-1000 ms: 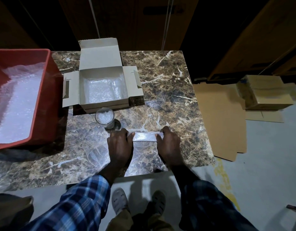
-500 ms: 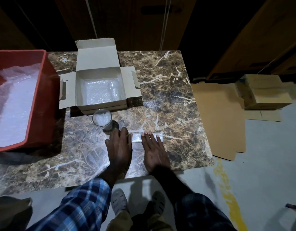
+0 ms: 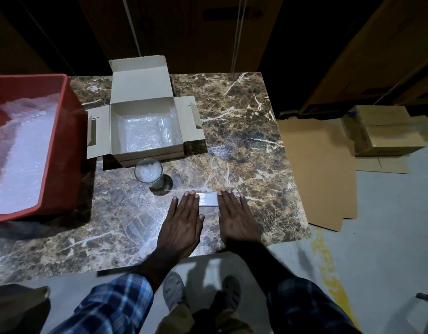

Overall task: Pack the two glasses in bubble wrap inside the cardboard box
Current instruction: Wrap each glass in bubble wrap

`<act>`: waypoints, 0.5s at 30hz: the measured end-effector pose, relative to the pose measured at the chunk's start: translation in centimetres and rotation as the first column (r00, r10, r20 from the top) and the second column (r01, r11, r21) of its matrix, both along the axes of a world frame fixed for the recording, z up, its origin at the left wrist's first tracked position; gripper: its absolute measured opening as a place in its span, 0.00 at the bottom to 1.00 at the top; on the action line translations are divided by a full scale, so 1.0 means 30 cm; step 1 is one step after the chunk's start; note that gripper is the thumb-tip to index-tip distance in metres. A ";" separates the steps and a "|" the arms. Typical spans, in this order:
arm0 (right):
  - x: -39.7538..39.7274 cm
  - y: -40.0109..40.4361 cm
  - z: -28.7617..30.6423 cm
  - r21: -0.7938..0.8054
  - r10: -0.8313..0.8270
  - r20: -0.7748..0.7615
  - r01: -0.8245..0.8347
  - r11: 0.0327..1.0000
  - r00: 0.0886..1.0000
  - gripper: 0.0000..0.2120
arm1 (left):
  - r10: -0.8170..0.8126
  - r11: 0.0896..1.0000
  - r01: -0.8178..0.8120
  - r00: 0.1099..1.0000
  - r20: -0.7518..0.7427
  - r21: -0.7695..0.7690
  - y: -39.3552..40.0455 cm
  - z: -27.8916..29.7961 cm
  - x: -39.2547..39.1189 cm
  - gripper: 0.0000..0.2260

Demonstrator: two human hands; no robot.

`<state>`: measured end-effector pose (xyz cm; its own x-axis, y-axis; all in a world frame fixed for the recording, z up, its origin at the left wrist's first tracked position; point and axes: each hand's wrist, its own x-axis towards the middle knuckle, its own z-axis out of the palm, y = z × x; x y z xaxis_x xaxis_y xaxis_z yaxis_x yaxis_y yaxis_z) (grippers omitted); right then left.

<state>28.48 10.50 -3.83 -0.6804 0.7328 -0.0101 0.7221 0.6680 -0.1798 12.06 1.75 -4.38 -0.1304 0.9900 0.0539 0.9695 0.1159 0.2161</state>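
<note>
**Flat hands roll a wrapped glass on a marble surface**

A person presses both hands flat on a bundle of bubble wrap [image 3: 208, 199] lying across the near part of the marbled surface [image 3: 244, 131]. The left hand [image 3: 181, 225] and right hand [image 3: 237, 219] lie palm down side by side, fingers straight and together, fingertips at the roll's two ends; neither hand curls round anything. The roll, seemingly a glass inside its wrap, shows only as a pale strip between the hands.

A second glass [image 3: 149, 173] stands upright and unwrapped just beyond the left hand, near the front wall of the open cardboard box [image 3: 145, 131], whose floor is lined with bubble wrap and appears to hold something clear at its right side. A red crate [image 3: 63, 141] at the left holds more wrap.

The glass is likely light but brittle and smooth, and the plastic sheet soft and springy, liable to unroll if released. Judging from its shape, the bundle is best lifted by cupping both ends, so the loose edges stay tucked. The bare glass would be safest taken round its middle, not its rim.
</note>
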 end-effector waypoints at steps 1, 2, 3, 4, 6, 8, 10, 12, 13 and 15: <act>0.017 0.005 0.003 0.019 -0.053 0.001 0.053 0.998 0.999 0.27 | 0.009 1.000 -0.010 1.000 -0.012 -0.004 -0.003 0.001 -0.006 0.26; 0.030 0.010 0.006 0.027 -0.106 0.003 0.106 0.994 0.994 0.27 | 0.020 1.000 -0.020 1.000 -0.018 -0.009 -0.006 0.004 -0.009 0.26; 0.039 0.012 0.008 0.029 -0.152 0.004 0.152 0.988 0.988 0.28 | 0.028 0.999 -0.029 0.999 -0.021 -0.015 -0.008 0.008 -0.009 0.27; 0.043 0.013 0.006 0.034 -0.185 0.007 0.184 0.982 0.983 0.28 | 0.035 0.999 -0.036 0.999 -0.023 -0.019 -0.009 0.010 -0.007 0.27; 0.033 0.009 0.007 0.052 -0.229 -0.010 0.229 0.972 0.973 0.27 | 0.044 0.999 -0.044 0.999 -0.015 -0.016 -0.011 0.013 0.000 0.28; 0.008 0.009 0.023 0.083 -0.252 -0.111 0.262 0.962 0.961 0.24 | 0.034 0.999 -0.034 0.999 0.000 -0.004 -0.012 0.022 0.011 0.28; -0.019 0.010 0.054 0.111 -0.285 -0.262 0.322 0.940 0.922 0.16 | -0.004 1.000 0.004 1.000 0.006 0.001 -0.010 0.033 0.024 0.27; -0.043 0.006 0.079 0.038 -0.408 -0.368 0.452 0.891 0.835 0.10 | -0.051 0.999 0.051 0.999 -0.005 -0.016 -0.008 0.037 0.037 0.26; -0.053 0.008 0.091 -0.057 -0.504 -0.371 0.522 0.851 0.780 0.10 | -0.065 0.997 0.065 0.998 -0.013 -0.033 -0.006 0.038 0.043 0.26; -0.073 0.011 0.101 -0.257 -0.680 -0.247 0.630 0.733 0.690 0.17 | -0.072 0.995 0.071 0.997 -0.018 -0.069 -0.002 0.038 0.049 0.26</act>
